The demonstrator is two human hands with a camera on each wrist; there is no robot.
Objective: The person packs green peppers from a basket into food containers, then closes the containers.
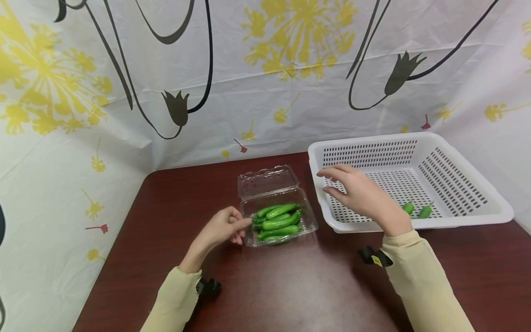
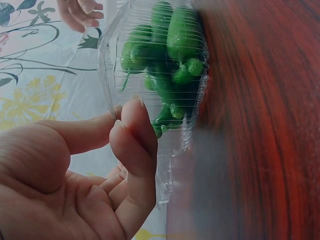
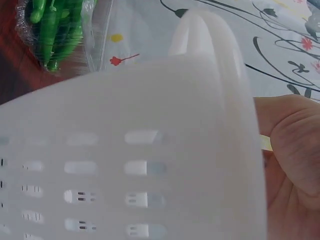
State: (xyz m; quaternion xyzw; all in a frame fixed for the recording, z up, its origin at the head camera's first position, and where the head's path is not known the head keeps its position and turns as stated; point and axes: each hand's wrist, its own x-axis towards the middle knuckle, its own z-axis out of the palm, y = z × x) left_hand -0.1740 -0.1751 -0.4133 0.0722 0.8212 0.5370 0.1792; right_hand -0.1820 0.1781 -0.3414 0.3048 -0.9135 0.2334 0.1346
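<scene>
A clear plastic clamshell box [image 1: 309, 221] lies on the table with its lid [image 1: 269, 180] folded back, away from me. Several green chili peppers [image 1: 282, 222] lie side by side in it. At the box's left edge my left hand [image 1: 224, 226] pinches the rim between thumb and fingers; the left wrist view shows the fingertips [image 2: 135, 120] right at that rim. My right hand [image 1: 361, 191] is over the left part of a white slotted basket [image 1: 460, 222], thumb and fingers spread apart with nothing between them. The basket's wall covers much of this hand in the right wrist view.
Two green peppers [image 1: 425, 211] lie in the basket near its front wall. The basket stands right of the box on a dark red-brown table [image 1: 186, 193]. A flower-printed white sheet [image 1: 232, 101] hangs behind and beside the table.
</scene>
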